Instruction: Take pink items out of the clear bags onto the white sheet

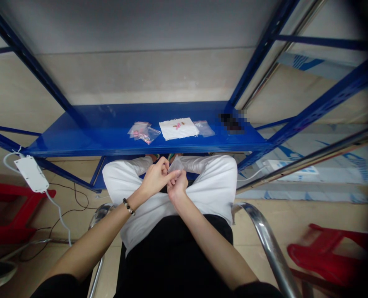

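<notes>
Over my lap, my left hand [157, 175] and my right hand [177, 184] meet around a small clear plastic bag [175, 164]. Both hands pinch it, and its upper part sticks up between them. Whether anything is inside the bag I cannot tell. In front of my knees, on the blue shelf [103, 140], lies a white cloth [168, 131] with small pink and brownish pieces [179, 125] on it. Left of the cloth is a pile of clear zip bags [144, 131] holding pink items. More clear bags [205, 128] lie at its right edge.
A pixelated dark object [232, 122] lies at the shelf's right end. A white power strip [31, 174] hangs by the left post. Red stools [329, 252] stand at both sides, and a metal chair armrest [263, 236] curves beside my right arm.
</notes>
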Motion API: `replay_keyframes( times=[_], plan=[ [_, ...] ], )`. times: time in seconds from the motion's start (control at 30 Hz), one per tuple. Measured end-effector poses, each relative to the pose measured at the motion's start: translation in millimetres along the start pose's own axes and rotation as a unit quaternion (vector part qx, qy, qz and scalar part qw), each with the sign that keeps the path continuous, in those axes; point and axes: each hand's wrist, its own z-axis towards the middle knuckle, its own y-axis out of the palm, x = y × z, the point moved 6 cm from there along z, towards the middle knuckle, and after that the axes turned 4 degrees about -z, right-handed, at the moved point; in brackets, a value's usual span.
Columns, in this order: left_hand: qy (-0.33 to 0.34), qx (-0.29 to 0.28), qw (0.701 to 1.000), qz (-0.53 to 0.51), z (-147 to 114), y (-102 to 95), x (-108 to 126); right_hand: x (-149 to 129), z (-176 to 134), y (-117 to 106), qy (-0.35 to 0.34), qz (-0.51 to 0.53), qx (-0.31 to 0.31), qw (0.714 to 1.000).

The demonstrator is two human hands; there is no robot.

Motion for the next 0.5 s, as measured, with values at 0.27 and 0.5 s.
replay_keyframes(
  times=[0.27, 0.5],
  plan=[
    [0.049, -0.05, 0.996, 0.053, 0, 1.5, 6, 3, 0, 7, 0.026, -0.005, -0.05, 0.998],
    [0.094, -0.056, 0.967, 0.231, -1, -2.4, 16, 1, 3, 4, 0.002, -0.015, -0.065, 0.998]
  ],
)
